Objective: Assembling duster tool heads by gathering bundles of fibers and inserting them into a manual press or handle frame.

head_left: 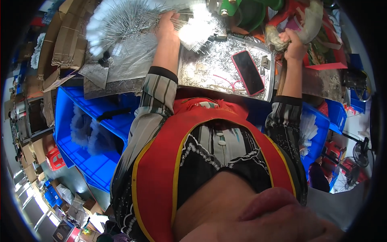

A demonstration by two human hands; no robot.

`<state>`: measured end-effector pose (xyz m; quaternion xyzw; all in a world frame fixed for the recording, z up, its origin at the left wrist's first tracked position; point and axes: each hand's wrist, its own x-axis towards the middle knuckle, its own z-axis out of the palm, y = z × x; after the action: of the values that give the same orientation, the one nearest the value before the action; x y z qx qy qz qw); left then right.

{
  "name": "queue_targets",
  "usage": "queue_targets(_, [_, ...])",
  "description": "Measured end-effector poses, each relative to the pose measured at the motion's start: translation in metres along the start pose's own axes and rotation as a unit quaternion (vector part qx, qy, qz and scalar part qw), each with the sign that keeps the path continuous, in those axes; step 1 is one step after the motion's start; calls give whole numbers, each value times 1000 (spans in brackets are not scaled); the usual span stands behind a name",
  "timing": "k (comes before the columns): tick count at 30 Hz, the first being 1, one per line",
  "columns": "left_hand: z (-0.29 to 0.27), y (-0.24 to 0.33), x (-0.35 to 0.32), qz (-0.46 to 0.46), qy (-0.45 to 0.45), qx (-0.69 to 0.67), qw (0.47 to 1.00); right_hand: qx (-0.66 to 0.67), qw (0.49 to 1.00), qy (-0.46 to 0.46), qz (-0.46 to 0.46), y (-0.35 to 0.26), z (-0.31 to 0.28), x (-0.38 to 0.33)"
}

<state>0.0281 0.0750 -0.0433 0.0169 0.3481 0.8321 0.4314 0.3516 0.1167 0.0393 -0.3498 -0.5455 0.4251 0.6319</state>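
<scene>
My left hand is at the far edge of the bench, its fingers closed around thin metal wires. Beside it lies a large pile of wire-stemmed brushes with white bristles. More white bristles glare under a bright light just right of that hand. My right hand is closed around a curved handle wrapped in pale, worn material. Between my hands a phone with a red case rests on a shiny metal tray strewn with wire bits.
A green machine stands at the back. Cardboard rises at the far left. Blue bins hang below the bench on the left and right, holding white bristly pieces. A red box sits by my right hand.
</scene>
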Motion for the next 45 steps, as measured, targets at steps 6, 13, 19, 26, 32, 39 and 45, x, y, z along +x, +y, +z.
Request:
queue_targets(6, [3, -4, -2, 19, 52, -27, 998, -57, 991, -18, 117, -33, -2, 19])
queue_targets(13, [2, -10, 7, 53, 65, -38, 996, -50, 993, -3, 105, -27, 0, 10])
queue_targets(19, [7, -4, -3, 62, 81, -25, 994, -39, 980, -56, 184, -52, 1, 33])
queue_targets(26, [9, -3, -7, 54, 81, -17, 995, -3, 995, -8, -97, 32, 9, -6])
queue_targets(32, [-11, 1, 3, -117, -49, 47, 991, -41, 996, -1, 79, -26, 2, 7])
queue_targets(39, [-31, 13, -3, -211, -129, 54, 968, -68, 992, 9, 110, -27, 4, 11])
queue_targets(45, [-35, 24, -23, -277, -163, 49, 946, -53, 992, 17, 113, -27, 2, 10])
